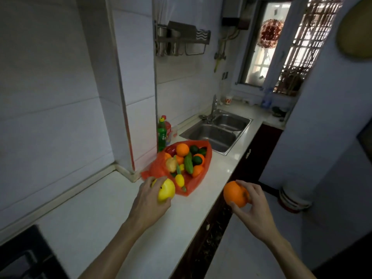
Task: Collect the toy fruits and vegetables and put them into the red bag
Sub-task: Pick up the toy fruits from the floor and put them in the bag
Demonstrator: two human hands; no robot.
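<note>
The red bag (207,158) lies open on the white counter (100,214), near the wall corner. Several toy fruits and vegetables fill it: an orange (182,150), a green cucumber (188,164), a small lemon (179,179), dark green pieces. My left hand (148,200) grips a round yellow toy fruit (167,191) just in front of the bag's near edge. My right hand (252,206) holds an orange toy fruit (235,194) in the air, past the counter's front edge, right of the bag.
A steel double sink (217,131) with a tap sits behind the bag. A green bottle (162,135) stands against the wall beside it. A black hob (22,256) fills the near left corner. Dark cabinets (249,158) run below the counter; a bucket (291,200) stands on the floor.
</note>
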